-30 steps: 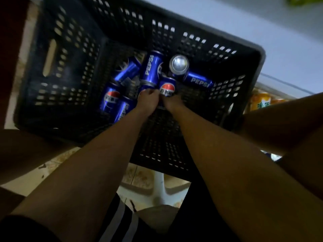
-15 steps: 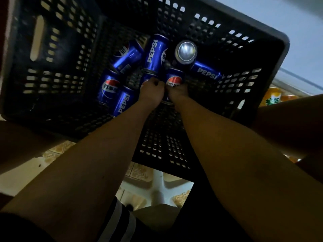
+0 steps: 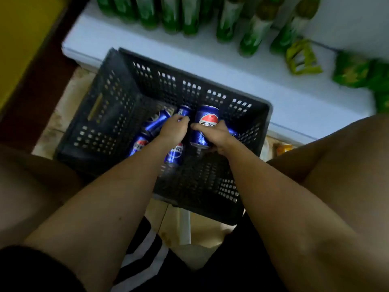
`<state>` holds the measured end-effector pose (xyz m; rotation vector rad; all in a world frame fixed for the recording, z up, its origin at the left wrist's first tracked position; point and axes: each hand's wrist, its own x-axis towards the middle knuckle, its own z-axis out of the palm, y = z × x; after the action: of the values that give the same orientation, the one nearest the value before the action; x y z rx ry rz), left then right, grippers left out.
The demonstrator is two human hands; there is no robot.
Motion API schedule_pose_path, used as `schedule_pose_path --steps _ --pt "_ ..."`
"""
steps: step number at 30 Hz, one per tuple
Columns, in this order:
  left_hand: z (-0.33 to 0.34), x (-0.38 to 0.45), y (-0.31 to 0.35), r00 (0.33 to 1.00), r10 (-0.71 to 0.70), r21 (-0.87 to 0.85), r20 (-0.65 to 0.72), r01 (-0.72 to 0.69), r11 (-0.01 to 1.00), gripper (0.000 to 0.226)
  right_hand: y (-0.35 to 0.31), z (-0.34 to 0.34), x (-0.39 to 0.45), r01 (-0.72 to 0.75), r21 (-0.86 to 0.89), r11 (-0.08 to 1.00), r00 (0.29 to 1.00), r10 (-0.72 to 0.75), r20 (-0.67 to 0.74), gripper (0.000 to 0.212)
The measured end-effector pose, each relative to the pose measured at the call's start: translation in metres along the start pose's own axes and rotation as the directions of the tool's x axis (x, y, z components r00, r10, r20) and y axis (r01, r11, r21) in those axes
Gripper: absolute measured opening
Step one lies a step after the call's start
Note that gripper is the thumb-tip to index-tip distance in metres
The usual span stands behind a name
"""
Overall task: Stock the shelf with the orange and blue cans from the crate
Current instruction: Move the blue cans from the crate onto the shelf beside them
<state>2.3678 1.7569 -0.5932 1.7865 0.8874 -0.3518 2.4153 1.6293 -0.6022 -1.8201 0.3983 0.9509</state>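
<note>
A black perforated crate [image 3: 113, 114] stands on the floor before me with several blue cans lying in it, such as one blue can [image 3: 137, 145] at the left. My right hand [image 3: 214, 134] grips a blue can [image 3: 205, 119] round its middle and holds it tilted above the others. My left hand [image 3: 173, 128] has its fingers curled round the lower part of another blue can [image 3: 184, 111]. An orange can [image 3: 283, 149] shows on a low shelf right of the crate.
A white shelf [image 3: 273, 89] runs behind the crate, carrying green bottles [image 3: 250, 34] and green packets [image 3: 351, 69]. My bare knees flank the crate left and right. A dark brown post [image 3: 40, 66] stands at the left over tiled floor.
The view has swung up, bringing the white shelf and green bottles into sight. My right hand has lifted its blue can up from the pile. My left hand has closed on another can.
</note>
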Motion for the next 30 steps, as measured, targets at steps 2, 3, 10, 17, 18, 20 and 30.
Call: schedule_pose_path --steps 2,3,10,17,18,20,30 --pt "-0.011 -0.012 0.032 0.993 0.105 0.025 -0.053 -0.104 0.994 0.031 -0.024 -0.010 -0.019 0.106 0.026 0.994 0.994 -0.106 0.010 0.071" --pt "-0.016 -0.018 0.048 0.985 0.154 0.031 -0.075 -0.152 0.988 0.030 -0.036 -0.017 -0.028 0.167 0.023 0.986 0.986 -0.167 0.015 0.064" --pt "-0.049 -0.080 0.160 0.861 0.485 0.138 -0.151 -0.468 0.873 0.033 -0.116 -0.075 -0.112 0.512 -0.115 0.851 0.844 -0.524 -0.115 0.080" --pt "-0.082 -0.139 0.256 0.628 0.754 0.309 -0.195 -0.690 0.655 0.033 -0.183 -0.134 -0.197 0.686 -0.093 0.722 0.690 -0.685 -0.233 0.078" --pt "-0.085 -0.146 0.270 0.593 0.784 0.343 -0.186 -0.708 0.617 0.030 -0.192 -0.142 -0.207 0.702 -0.093 0.706 0.670 -0.699 -0.250 0.078" --pt "-0.089 -0.158 0.299 0.537 0.829 0.420 -0.154 -0.724 0.547 0.024 -0.212 -0.157 -0.227 0.733 -0.076 0.676 0.634 -0.720 -0.281 0.074" --pt "-0.053 -0.160 0.402 0.386 0.917 0.703 0.104 -0.681 0.207 0.028 -0.275 -0.241 -0.258 0.731 -0.077 0.678 0.641 -0.721 -0.264 0.060"
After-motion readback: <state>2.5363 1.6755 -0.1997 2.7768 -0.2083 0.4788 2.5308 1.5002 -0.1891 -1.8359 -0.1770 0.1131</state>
